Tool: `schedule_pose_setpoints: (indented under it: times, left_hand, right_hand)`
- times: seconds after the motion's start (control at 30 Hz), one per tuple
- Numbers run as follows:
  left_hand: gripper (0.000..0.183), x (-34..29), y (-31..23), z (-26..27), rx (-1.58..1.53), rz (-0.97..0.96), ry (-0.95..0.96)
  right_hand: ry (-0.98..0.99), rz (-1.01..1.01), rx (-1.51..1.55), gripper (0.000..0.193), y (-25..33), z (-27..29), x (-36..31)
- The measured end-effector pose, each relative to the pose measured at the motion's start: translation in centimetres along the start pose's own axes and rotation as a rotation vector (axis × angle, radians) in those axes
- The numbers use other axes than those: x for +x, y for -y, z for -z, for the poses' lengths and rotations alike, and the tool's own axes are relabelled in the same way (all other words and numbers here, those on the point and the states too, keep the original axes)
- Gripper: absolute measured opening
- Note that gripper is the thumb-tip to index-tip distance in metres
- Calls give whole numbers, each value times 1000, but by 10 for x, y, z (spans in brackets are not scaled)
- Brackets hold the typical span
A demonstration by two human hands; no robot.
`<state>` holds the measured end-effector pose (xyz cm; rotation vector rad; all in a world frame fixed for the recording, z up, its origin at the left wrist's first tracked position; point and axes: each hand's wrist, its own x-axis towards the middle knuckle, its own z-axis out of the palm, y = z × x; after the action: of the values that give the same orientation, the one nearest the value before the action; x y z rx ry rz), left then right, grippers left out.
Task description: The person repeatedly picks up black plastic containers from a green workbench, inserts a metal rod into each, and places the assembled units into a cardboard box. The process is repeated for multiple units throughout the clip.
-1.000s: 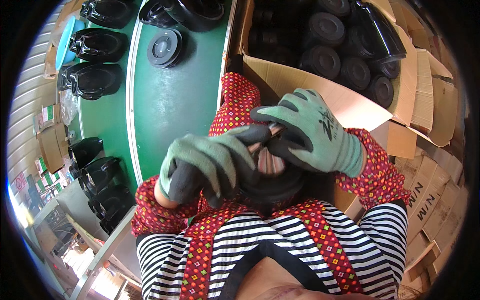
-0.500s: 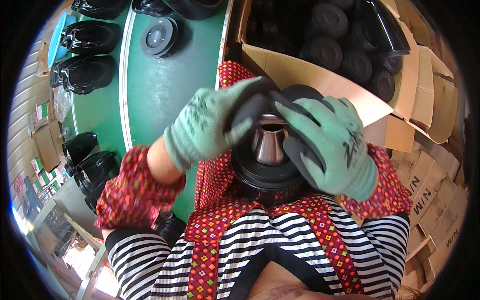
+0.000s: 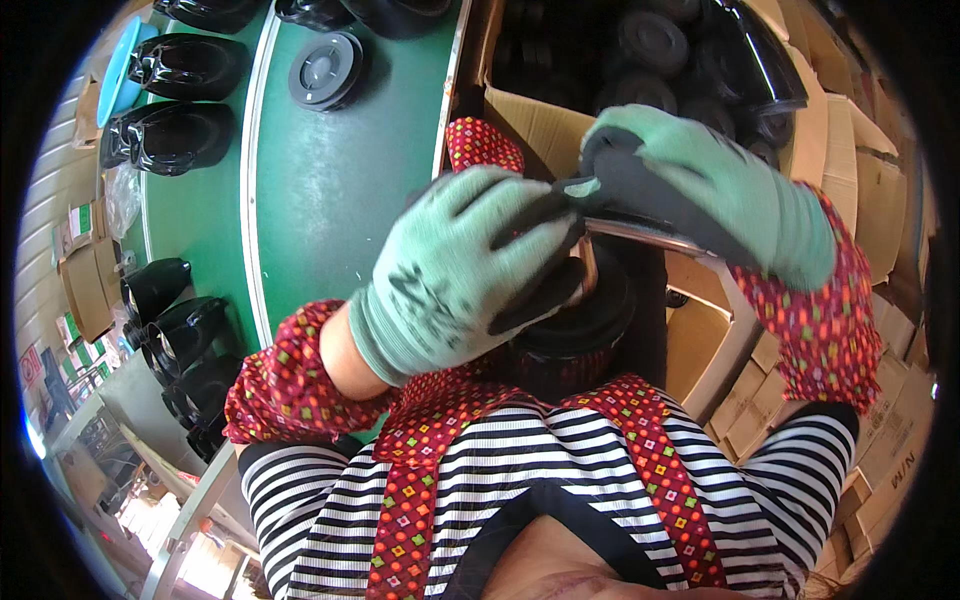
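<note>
A black round part point(image 3: 572, 350) rests at my lap, its upper side mostly hidden by my left hand. My left hand point(image 3: 465, 275), in a green glove with dark palm and fingers, is closed around the metal cone point(image 3: 589, 268) standing on that part; only a sliver of the cone shows. Farther right and higher, my right hand point(image 3: 690, 175), gloved alike, is closed with its fingers bent at the open carton's near side. A small thin greenish piece point(image 3: 580, 187) lies between the two hands; I cannot tell what it is. What the right fingers hold is hidden.
Black discs point(image 3: 652, 42) fill the open carton point(image 3: 535, 125) at the far right. On the green table point(image 3: 330, 210) lies a black round lid point(image 3: 325, 70). Glossy black housings point(image 3: 185, 138) line its left side, near a blue basin point(image 3: 120, 75). Flattened cartons point(image 3: 885, 430) lie right.
My right hand has left the cone and moved up and right toward the carton. My left hand has come lower and right, now covering the cone.
</note>
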<state>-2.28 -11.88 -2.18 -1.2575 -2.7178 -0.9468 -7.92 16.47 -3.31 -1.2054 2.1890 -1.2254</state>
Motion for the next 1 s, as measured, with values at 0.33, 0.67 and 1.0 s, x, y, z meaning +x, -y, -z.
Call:
schedule_pose_setpoints:
  times: [0.33,0.67,1.0]
  left_hand:
    - [38,7,-18,0,150,-65,-44]
    - [44,87,-50,-67,37,-64,450]
    - [36,71,-26,-55,-517,-189,259]
  right_hand:
    - [-44,318,896,41,-63,-98,120]
    - [-148,529,601,37,-71,-114,105]
    - [-367,534,323,34,-77,-127,64]
